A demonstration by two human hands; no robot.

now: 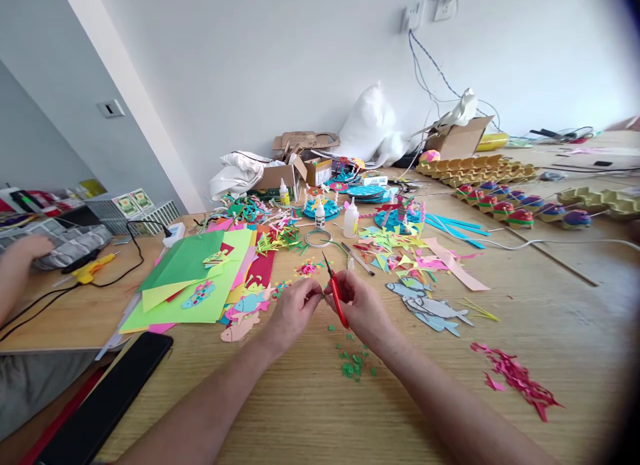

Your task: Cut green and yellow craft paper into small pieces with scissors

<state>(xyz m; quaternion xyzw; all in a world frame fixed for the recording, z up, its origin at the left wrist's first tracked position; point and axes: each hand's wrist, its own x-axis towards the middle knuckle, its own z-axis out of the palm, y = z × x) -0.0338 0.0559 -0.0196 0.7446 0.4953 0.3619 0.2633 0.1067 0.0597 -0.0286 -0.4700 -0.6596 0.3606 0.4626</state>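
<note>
My right hand is closed around red-handled scissors, their dark blades pointing up and away from me. Close beside it, my left hand is closed in a pinch. Between the fingertips of both hands shows a tiny bit of green paper, mostly hidden by the fingers. Small green paper snippets lie scattered on the wooden table just below the hands. Beyond the scissors sits a little pile of pink paper bits, with multicoloured bits around it.
Coloured paper sheets and paper fish lie to the left, near a black phone-like slab. Glue bottles stand ahead. Grey fish cutouts and red paper shreds lie right. Another person's hand is at far left.
</note>
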